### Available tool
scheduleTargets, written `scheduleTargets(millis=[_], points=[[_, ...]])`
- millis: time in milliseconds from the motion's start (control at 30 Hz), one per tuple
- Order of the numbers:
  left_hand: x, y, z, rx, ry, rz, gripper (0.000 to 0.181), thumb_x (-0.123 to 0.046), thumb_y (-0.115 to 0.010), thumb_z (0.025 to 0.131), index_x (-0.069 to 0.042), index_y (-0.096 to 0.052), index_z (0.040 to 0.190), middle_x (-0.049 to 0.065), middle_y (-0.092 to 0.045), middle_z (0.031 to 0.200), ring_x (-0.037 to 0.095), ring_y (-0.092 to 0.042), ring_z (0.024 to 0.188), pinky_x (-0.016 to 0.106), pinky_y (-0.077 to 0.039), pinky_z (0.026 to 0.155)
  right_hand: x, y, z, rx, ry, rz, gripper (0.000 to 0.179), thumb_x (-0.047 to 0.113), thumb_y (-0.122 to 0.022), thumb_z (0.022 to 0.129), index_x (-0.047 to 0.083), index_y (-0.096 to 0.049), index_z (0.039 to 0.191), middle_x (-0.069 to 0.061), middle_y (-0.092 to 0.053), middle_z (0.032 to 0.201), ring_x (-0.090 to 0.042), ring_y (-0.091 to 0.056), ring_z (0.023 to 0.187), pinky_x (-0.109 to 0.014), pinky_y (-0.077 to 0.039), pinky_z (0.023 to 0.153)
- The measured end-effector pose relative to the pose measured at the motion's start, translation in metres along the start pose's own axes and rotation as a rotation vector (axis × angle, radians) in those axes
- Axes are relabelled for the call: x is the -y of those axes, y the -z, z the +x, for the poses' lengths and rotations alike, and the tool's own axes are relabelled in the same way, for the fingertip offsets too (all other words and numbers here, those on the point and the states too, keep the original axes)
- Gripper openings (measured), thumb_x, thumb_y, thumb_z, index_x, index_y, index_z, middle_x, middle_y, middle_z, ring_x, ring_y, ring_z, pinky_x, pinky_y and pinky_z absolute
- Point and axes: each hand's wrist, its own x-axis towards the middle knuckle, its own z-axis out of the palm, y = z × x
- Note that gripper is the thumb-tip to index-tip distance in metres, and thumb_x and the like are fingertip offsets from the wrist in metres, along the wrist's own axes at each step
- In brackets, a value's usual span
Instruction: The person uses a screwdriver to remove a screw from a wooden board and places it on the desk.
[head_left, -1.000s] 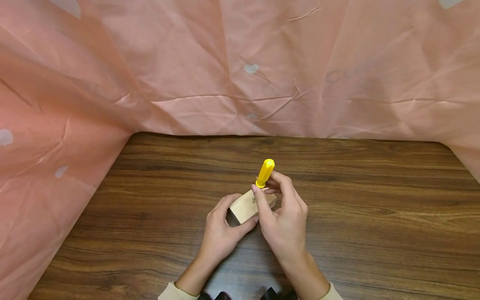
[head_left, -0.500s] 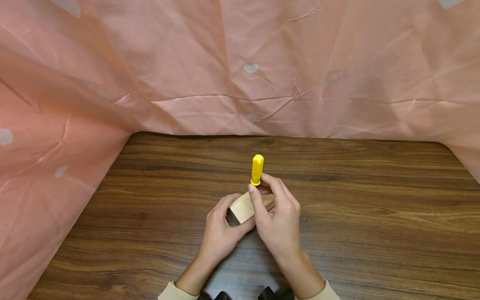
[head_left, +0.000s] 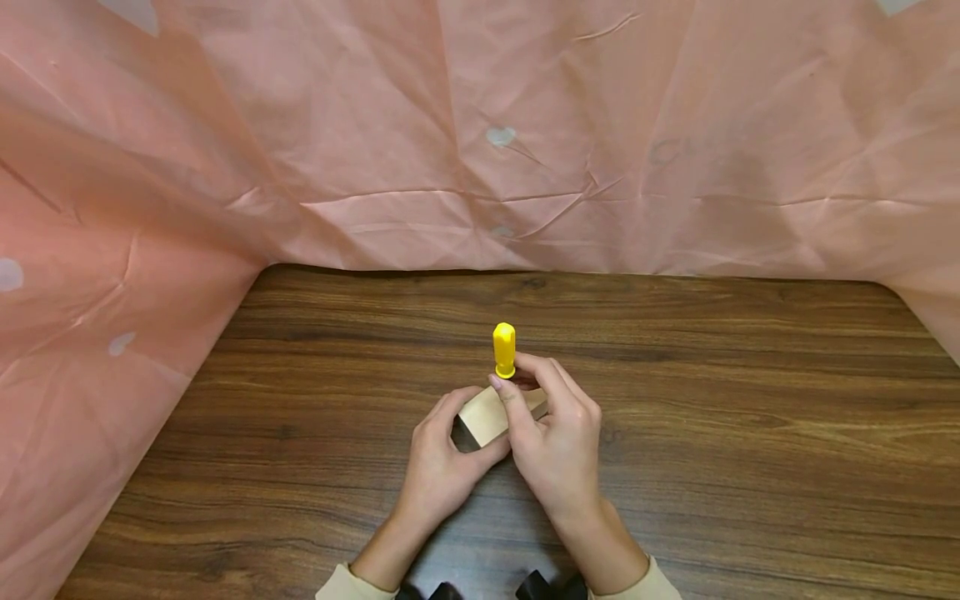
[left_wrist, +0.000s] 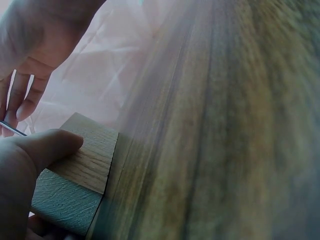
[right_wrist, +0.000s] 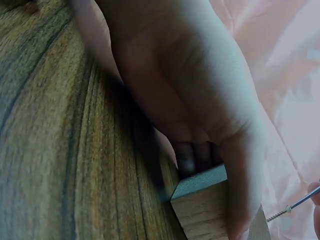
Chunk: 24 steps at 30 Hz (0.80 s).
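Note:
My left hand (head_left: 442, 467) grips a pale wooden block (head_left: 483, 415) with a dark end face, thumb on the near side. The block rests on the table, angled away to the right. Just beyond it a screwdriver with a yellow handle (head_left: 504, 350) stands nearly upright. My right hand (head_left: 558, 433) pinches it below the handle, between thumb and fingers. In the right wrist view its metal shaft (right_wrist: 303, 199) meets the head of a small screw (right_wrist: 277, 216), whose other end is at the block's far face. How deep the screw sits is hidden.
The brown wood-grain table (head_left: 750, 433) stretches out on both sides of the hands. A pink cloth (head_left: 375, 125) hangs along its back and sides. Black objects (head_left: 446, 592) show at the bottom edge, between the forearms.
The screwdriver handle has swung left from a rightward tilt to nearly upright, then dropped slightly. My right hand has shifted left with it; the left hand and block have stayed put.

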Motion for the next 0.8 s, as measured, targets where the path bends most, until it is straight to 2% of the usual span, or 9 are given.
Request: scheduleTargets(millis=[100, 267, 433, 533, 733, 800], points=[[-0.0001, 0.0001, 0.0002, -0.004, -0.005, 0.002, 0.053, -0.025, -0.097, 0.078, -0.019, -0.073, 0.125, 0.000, -0.076, 0.116, 0.016, -0.067, 0.099, 0.033, -0.051, 0.087, -0.0001, -0.0007, 0.0000, -0.006, 0.015, -0.004, 0.018, 0.010, -0.084, 0.094, 0.010, -0.080, 0.111, -0.001, -0.080, 0.094, -0.017, -0.075, 0.088, -0.026, -0.057, 0.071], [-0.0011, 0.0003, 0.0004, -0.012, -0.007, -0.003, 0.053, -0.024, -0.097, 0.077, -0.018, -0.074, 0.124, 0.000, -0.077, 0.114, 0.016, -0.067, 0.098, 0.033, -0.051, 0.087, -0.0002, -0.0005, 0.0008, -0.008, 0.011, -0.015, 0.018, 0.010, -0.082, 0.095, 0.009, -0.080, 0.113, -0.001, -0.080, 0.095, -0.015, -0.075, 0.089, -0.034, -0.059, 0.083], [-0.0022, 0.0006, 0.0007, -0.011, -0.001, -0.002, 0.054, -0.025, -0.097, 0.077, -0.018, -0.074, 0.124, 0.000, -0.077, 0.115, 0.016, -0.067, 0.098, 0.033, -0.051, 0.087, -0.0007, 0.0005, 0.0018, 0.002, -0.001, -0.027, 0.019, 0.009, -0.082, 0.094, 0.009, -0.080, 0.114, -0.001, -0.080, 0.094, -0.015, -0.075, 0.089, -0.040, -0.060, 0.083], [-0.0017, 0.0003, 0.0004, -0.010, -0.001, 0.002, 0.053, -0.026, -0.098, 0.077, -0.018, -0.074, 0.124, 0.000, -0.077, 0.114, 0.016, -0.066, 0.098, 0.033, -0.050, 0.086, -0.0013, 0.0009, 0.0021, 0.010, 0.001, -0.025, 0.020, 0.006, -0.082, 0.094, 0.010, -0.080, 0.114, -0.001, -0.080, 0.095, -0.014, -0.075, 0.089, -0.037, -0.058, 0.079], [-0.0002, -0.0006, -0.0004, -0.008, -0.001, 0.009, 0.053, -0.026, -0.098, 0.077, -0.018, -0.074, 0.124, 0.000, -0.077, 0.114, 0.015, -0.067, 0.098, 0.033, -0.050, 0.087, -0.0023, 0.0009, 0.0011, 0.032, 0.002, -0.001, 0.019, 0.004, -0.078, 0.096, 0.008, -0.079, 0.115, -0.004, -0.080, 0.100, -0.015, -0.075, 0.091, -0.024, -0.056, 0.079], [0.0003, -0.0010, -0.0006, -0.007, 0.001, 0.012, 0.053, -0.026, -0.097, 0.077, -0.018, -0.074, 0.124, 0.000, -0.077, 0.114, 0.015, -0.067, 0.098, 0.033, -0.051, 0.087, -0.0024, 0.0010, 0.0003, 0.042, -0.008, -0.003, 0.018, 0.006, -0.077, 0.098, 0.008, -0.078, 0.116, -0.005, -0.080, 0.100, -0.015, -0.074, 0.092, -0.020, -0.053, 0.070]])
